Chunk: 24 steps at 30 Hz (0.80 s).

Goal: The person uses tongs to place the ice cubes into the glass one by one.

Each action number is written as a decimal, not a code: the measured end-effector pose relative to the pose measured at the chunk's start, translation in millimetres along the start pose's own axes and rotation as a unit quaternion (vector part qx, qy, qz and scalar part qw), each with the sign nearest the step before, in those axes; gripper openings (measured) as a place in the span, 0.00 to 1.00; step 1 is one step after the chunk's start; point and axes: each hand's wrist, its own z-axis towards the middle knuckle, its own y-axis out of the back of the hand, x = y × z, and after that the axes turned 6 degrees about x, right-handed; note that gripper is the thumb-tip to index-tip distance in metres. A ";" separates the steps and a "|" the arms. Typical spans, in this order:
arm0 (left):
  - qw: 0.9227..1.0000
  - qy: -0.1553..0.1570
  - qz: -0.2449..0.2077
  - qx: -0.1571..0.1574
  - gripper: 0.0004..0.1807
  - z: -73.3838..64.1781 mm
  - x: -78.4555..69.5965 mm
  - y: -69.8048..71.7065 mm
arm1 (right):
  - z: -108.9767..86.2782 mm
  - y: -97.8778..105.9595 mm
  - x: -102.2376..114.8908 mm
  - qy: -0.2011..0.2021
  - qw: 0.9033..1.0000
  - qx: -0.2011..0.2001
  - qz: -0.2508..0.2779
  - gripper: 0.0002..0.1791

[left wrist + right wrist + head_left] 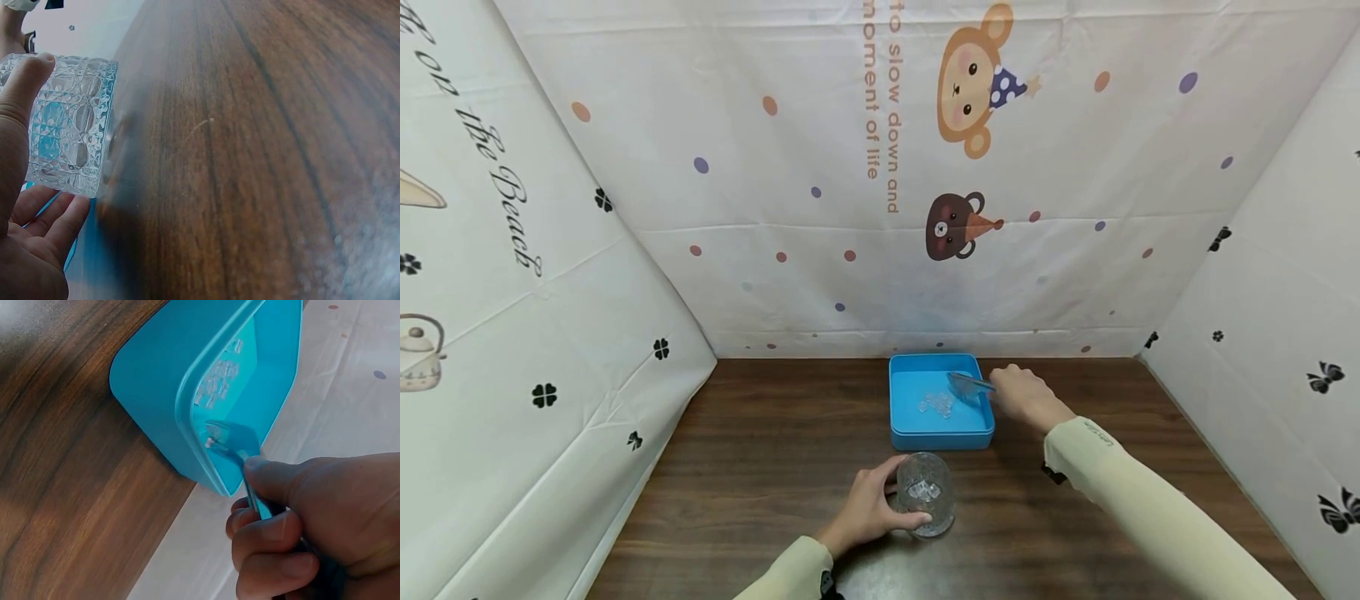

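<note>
My left hand (872,508) grips a patterned clear glass (927,500) on the table, thumb at the near side and fingers at the far side. Ice-like clear pieces (923,491) lie inside the glass. In the left wrist view the glass (72,125) shows its cut facets between thumb and fingers. My right hand (1024,396) holds the handle of a small shiny scoop (964,383), whose head is inside the blue box (942,442). Several clear pieces (937,404) lie on the box floor. The right wrist view shows the scoop (217,439) close to the corner wall, curled fingers around its handle.
A dark brown wooden table (775,450) carries the box and the glass. White printed cloth (805,283) rises behind the table's far edge, and more cloth stands at the left and right. The box has upright walls and stands just beyond the glass.
</note>
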 end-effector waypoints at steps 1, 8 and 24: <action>1.000 0.000 0.000 0.000 0.41 -0.2 -0.2 0.1 | 0.1 0.2 -1.0 0.001 1.000 -0.001 0.006 0.08; 1.000 -0.002 -0.004 0.000 0.41 -0.6 -1.6 0.9 | -1.0 0.4 -8.6 0.020 0.999 -0.026 0.030 0.09; 1.000 0.010 -0.003 0.004 0.41 -0.4 -2.7 1.8 | -4.1 2.0 -13.2 0.062 0.992 -0.105 -0.031 0.09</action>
